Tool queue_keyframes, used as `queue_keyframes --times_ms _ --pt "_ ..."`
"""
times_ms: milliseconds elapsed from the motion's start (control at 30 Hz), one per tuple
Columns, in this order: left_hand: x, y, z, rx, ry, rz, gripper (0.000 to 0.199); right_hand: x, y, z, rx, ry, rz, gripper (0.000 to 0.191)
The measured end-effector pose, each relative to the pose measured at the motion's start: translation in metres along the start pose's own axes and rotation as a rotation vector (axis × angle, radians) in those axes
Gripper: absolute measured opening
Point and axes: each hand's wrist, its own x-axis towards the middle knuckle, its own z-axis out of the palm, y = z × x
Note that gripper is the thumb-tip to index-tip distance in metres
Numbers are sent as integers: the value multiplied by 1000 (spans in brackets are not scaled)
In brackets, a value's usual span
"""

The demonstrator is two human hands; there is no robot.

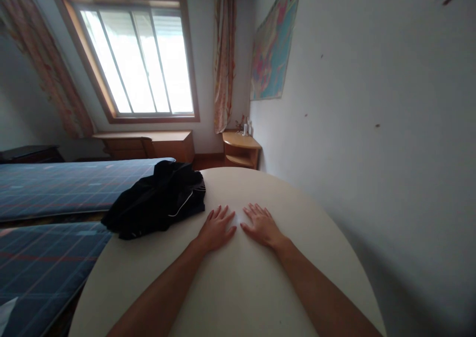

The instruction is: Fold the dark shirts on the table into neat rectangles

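Note:
My left hand [216,229] lies flat on the round pale table [238,287], palm down with its fingers spread. Just to its right, across a small gap, my right hand [261,226] rests on the same tabletop, also palm down and spread. Neither hand holds anything. A crumpled black garment [159,198] with a thin white stripe lies on the table's left edge, close to my left hand but apart from it.
Two beds with blue plaid covers [74,185] stand at the left. A white wall [390,168] runs along the right. Behind are a wooden desk [171,137], a corner shelf [241,139] with small items, and a window [141,59].

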Motion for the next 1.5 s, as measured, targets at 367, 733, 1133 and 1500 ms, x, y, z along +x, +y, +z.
queue_keyframes --times_ms 367,733,1133,1500 --pt "-2 1 0 15 11 1 56 -1 -1 -2 6 10 -1 69" --pt "-3 -1 1 14 16 11 56 -1 0 -1 -4 6 -1 70" --pt "4 -15 -55 121 506 -247 44 -2 -2 -3 -3 -12 -5 72" --pt "-26 -88 -108 205 643 -788 45 -2 -1 -2 -4 -7 -6 71"
